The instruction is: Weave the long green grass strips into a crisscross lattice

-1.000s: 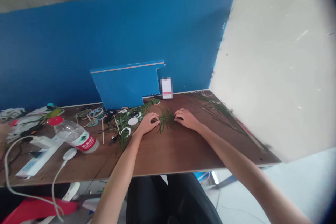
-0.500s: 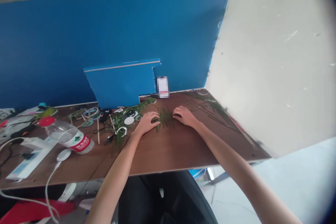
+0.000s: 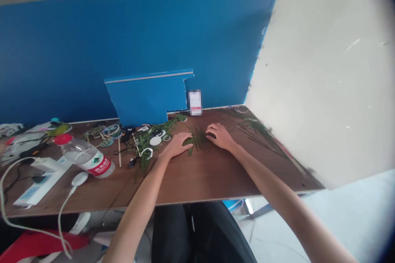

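Note:
A small lattice of crossed green leaf strips (image 3: 197, 139) lies flat on the brown table, between my two hands. My left hand (image 3: 178, 144) rests at its left edge, thumb and fingers apart, with the fingertips touching the strips. On the other side, my right hand (image 3: 220, 136) has bent fingers, thumb a little away from them, and its tips are close to the strip ends. Whether those tips touch the strips I cannot tell. Both palms face down.
Left of my hands lie a pile of green leaves (image 3: 143, 148), a white disc (image 3: 155, 141) and a plastic bottle (image 3: 92, 160) on its side. A power strip (image 3: 43, 183) and a white cable puck (image 3: 79, 178) are further left. Loose leaf strips (image 3: 262, 131) lie right, by the wall. A phone-like card (image 3: 195, 102) stands behind.
The view has shifted slightly, so everything sits a little further right. Both hands stay beside the leaf lattice with nearly the same pose.

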Available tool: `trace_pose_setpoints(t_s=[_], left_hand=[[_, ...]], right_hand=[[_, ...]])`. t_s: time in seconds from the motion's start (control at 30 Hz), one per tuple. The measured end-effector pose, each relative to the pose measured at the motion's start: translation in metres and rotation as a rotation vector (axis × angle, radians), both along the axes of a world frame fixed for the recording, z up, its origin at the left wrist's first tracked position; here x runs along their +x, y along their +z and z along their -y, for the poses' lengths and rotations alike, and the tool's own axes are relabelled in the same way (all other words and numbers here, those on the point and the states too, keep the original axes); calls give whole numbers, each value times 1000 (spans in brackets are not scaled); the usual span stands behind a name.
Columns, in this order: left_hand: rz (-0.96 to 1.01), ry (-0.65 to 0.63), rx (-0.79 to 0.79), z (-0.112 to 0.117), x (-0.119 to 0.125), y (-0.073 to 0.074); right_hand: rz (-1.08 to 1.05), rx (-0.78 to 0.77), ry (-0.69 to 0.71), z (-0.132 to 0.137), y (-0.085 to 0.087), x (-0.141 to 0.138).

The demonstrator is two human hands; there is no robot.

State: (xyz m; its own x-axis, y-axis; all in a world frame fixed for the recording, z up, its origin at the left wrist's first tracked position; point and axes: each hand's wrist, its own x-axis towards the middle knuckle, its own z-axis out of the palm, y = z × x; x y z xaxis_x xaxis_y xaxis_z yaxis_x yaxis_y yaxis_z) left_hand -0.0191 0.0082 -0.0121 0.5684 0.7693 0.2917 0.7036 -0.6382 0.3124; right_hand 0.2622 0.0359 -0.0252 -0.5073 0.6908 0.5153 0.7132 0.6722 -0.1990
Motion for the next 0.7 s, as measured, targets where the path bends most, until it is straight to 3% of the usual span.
trace_pose_setpoints(t_s=[0.17,0.47,0.7], left_hand=[[-16,3,30,0,0,0],[-8,55,35,4,0,2],[27,9,-15,10,6,3]], right_hand=[[8,15,-87,0,-2,-3],[48,-4,-72,2,-2,-3],[49,-2,-76,2,-3,-2]])
